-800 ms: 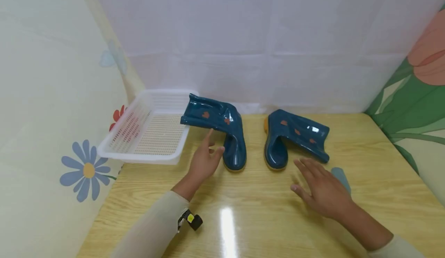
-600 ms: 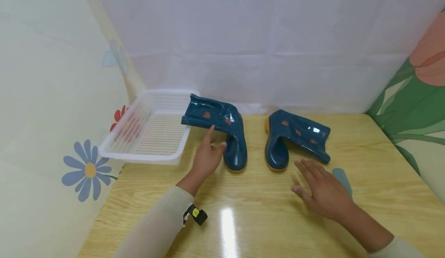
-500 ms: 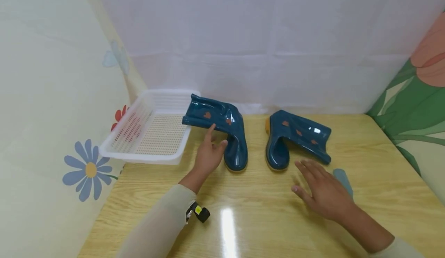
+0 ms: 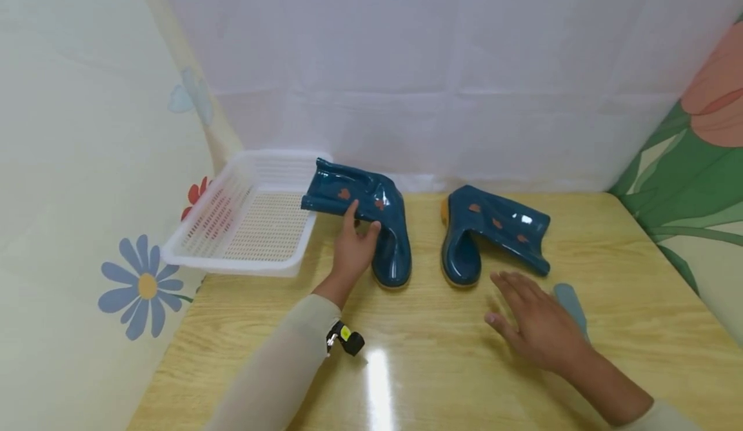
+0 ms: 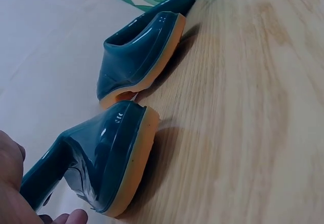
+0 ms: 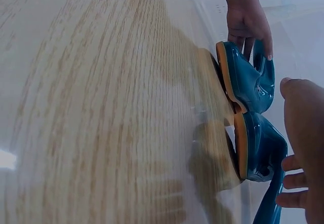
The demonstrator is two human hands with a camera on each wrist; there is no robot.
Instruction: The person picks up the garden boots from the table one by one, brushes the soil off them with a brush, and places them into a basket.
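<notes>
Two dark teal rubber boots with orange soles and small orange marks lie on their sides on the wooden table (image 4: 429, 360). The left boot (image 4: 384, 215) (image 5: 109, 171) (image 6: 248, 79) has its shaft resting on the basket's edge. My left hand (image 4: 361, 221) (image 6: 245, 16) holds that shaft, index finger on its near edge and thumb at the ankle. The right boot (image 4: 493, 224) (image 5: 136, 62) (image 6: 260, 145) lies apart from it, shaft pointing right. My right hand (image 4: 522, 308) (image 6: 304, 133) is spread flat just short of the right boot, holding nothing.
A white perforated plastic basket (image 4: 232, 264) sits at the table's far left corner against the flowered cloth wall. White cloth closes the back and a green and pink printed cloth the right side. A grey-blue patch (image 4: 571, 305) shows on the table beside my right hand.
My left hand has moved forward from beside the left boot and taken hold of its shaft. My right hand and both boots have stayed where they were.
</notes>
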